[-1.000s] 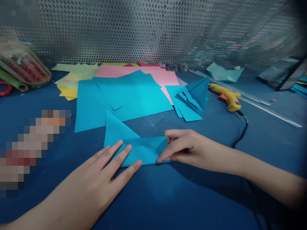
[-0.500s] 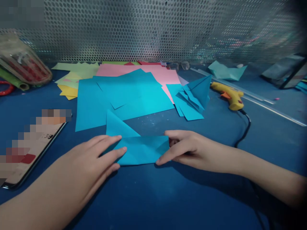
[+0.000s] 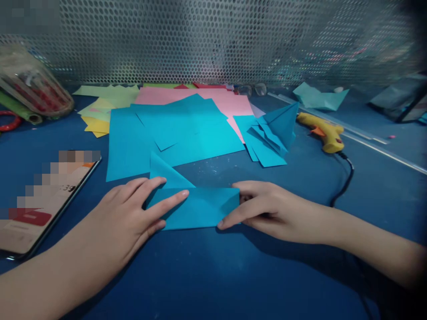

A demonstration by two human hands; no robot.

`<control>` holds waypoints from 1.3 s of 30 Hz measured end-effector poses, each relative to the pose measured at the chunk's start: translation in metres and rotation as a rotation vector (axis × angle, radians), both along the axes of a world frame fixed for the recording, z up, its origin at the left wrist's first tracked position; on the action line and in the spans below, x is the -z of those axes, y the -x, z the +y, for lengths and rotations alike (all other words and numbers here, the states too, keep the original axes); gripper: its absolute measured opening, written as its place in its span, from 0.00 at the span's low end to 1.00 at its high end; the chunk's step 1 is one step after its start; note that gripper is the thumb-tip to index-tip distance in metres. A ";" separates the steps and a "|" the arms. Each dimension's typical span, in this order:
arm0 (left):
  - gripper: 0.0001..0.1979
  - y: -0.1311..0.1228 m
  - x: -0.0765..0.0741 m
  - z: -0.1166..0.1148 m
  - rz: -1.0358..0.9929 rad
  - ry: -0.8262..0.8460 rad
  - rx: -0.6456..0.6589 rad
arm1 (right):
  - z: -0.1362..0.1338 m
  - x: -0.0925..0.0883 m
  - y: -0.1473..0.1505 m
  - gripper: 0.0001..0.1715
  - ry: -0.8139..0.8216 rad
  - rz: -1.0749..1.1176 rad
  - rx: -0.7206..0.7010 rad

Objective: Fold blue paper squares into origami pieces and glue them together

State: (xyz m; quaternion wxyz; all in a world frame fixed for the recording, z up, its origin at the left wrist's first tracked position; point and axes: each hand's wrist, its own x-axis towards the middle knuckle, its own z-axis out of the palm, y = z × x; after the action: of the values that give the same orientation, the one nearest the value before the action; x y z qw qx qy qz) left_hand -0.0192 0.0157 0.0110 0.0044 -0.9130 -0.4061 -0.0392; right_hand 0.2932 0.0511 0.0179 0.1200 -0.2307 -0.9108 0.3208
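Observation:
A folded sheet of blue paper [image 3: 203, 206] lies flat on the dark blue table, with a triangular flap sticking up past its far edge on the left. My left hand [image 3: 133, 215] rests on the paper's left end, fingers spread, the index finger stretched across the top layer. At the right end, my right hand [image 3: 267, 209] pinches the paper's edge between thumb and fingers; some of those fingertips are hidden. Just beyond are large blue sheets [image 3: 180, 129] and, to their right, a folded blue paper piece [image 3: 275, 133].
A yellow glue gun [image 3: 325, 131] trails its cord down the right side. A phone [image 3: 56, 204] lies left. Pink paper [image 3: 200, 94], yellow scraps [image 3: 96, 126], a clear jar [image 3: 40, 84] and a pale teal folded paper [image 3: 320, 98] sit before a perforated metal panel [image 3: 200, 40].
My left index finger has slid right and away from me over the folded paper. The right hand keeps its place at the edge. The whole view has shifted slightly.

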 end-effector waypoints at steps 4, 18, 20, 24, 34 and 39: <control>0.27 0.001 0.001 0.000 0.040 -0.042 0.024 | -0.001 0.000 0.001 0.21 0.011 0.014 0.013; 0.27 -0.001 -0.006 0.007 -0.079 0.156 0.063 | -0.003 0.007 0.004 0.19 -0.111 0.157 -0.008; 0.31 0.001 -0.005 0.008 -0.092 0.153 0.046 | -0.002 0.008 0.004 0.18 -0.129 0.158 -0.042; 0.47 0.006 -0.004 0.010 -0.055 0.169 0.001 | -0.002 0.008 0.003 0.18 -0.149 0.099 -0.082; 0.56 0.008 -0.008 0.026 -0.039 0.138 0.020 | -0.003 0.009 -0.002 0.23 -0.275 0.073 -0.253; 0.58 0.014 -0.008 0.028 0.045 0.120 0.086 | -0.002 0.009 -0.002 0.22 -0.284 0.014 -0.338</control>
State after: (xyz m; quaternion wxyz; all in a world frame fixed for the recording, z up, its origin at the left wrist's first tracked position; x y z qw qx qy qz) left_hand -0.0337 0.0435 0.0187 -0.0428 -0.9289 -0.3677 0.0057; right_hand 0.2947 0.0496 0.0088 0.1020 -0.0533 -0.9717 0.2063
